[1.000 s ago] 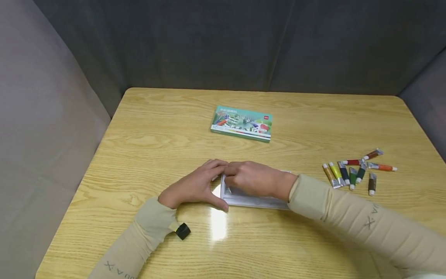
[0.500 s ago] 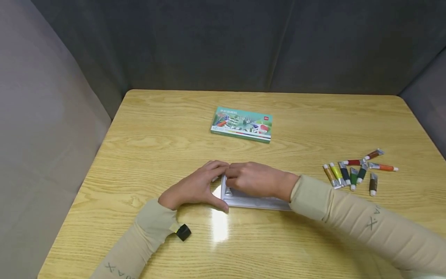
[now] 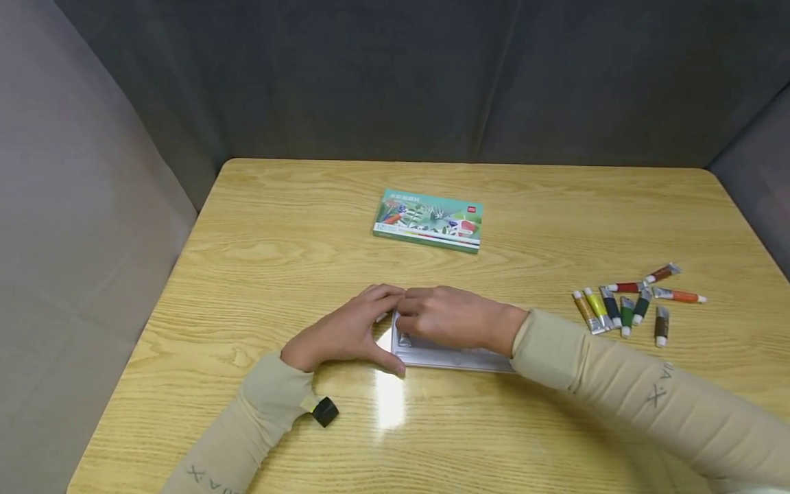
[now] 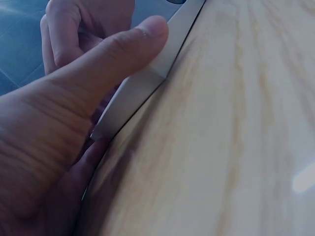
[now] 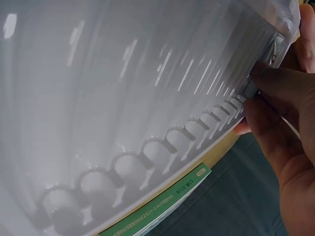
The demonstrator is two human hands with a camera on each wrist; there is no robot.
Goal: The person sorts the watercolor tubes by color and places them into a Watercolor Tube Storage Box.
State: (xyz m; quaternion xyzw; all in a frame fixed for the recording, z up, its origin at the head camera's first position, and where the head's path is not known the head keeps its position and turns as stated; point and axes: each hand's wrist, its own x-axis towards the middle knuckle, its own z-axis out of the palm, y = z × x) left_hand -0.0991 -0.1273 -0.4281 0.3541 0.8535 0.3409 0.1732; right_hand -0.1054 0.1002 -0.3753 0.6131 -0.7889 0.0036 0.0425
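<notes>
A whitish plastic tray with a row of slots lies on the table, partly hidden under my right forearm and hand. My left hand holds its left end, thumb at the near corner and fingers at the far one. In the left wrist view the thumb presses against the tray's side wall. My right hand pinches a small paint tube down in the leftmost slot. Only its silver crimped end shows in the head view. The right wrist view has the other slots bare.
A green paint box lies flat beyond the tray. To the right are scattered several paint tubes, among them a yellow tube, a red tube, an orange tube and a brown tube. Dark curtain stands behind the table.
My right hand has shifted slightly at the tray's left end, and the paint tube's silver end now lies straighter along the left wall. The left hand keeps its place.
</notes>
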